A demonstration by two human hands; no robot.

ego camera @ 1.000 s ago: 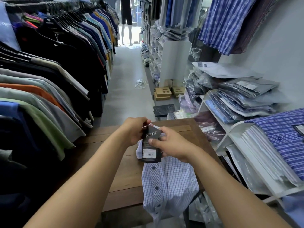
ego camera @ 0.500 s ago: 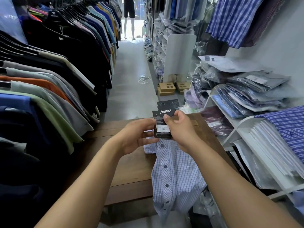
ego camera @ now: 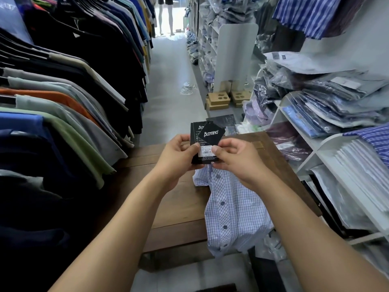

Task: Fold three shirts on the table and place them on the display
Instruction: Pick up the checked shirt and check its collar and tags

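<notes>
A light blue checked shirt (ego camera: pixel 233 209) with dark buttons lies on the wooden table (ego camera: pixel 176 207), its lower part hanging over the near edge. Above its collar I hold two black hang tags (ego camera: pixel 207 135), one printed "Blentino", fanned apart. My left hand (ego camera: pixel 179 153) pinches the tags from the left and my right hand (ego camera: pixel 233 157) pinches them from the right, thumbs on the white price label. The tags' string runs down toward the shirt. White display shelves (ego camera: pixel 328 148) stand at the right.
A rack of hanging shirts (ego camera: pixel 63 98) fills the left side. The right shelves carry bagged shirts (ego camera: pixel 328 110) and a folded blue striped shirt (ego camera: pixel 376 142). Cardboard boxes (ego camera: pixel 219 100) sit on the floor beyond the table. The aisle runs ahead toward a mannequin (ego camera: pixel 166 15).
Both hands have lifted the tags higher above the shirt and fanned the two apart. The view has tilted down, showing more of the table's near edge.
</notes>
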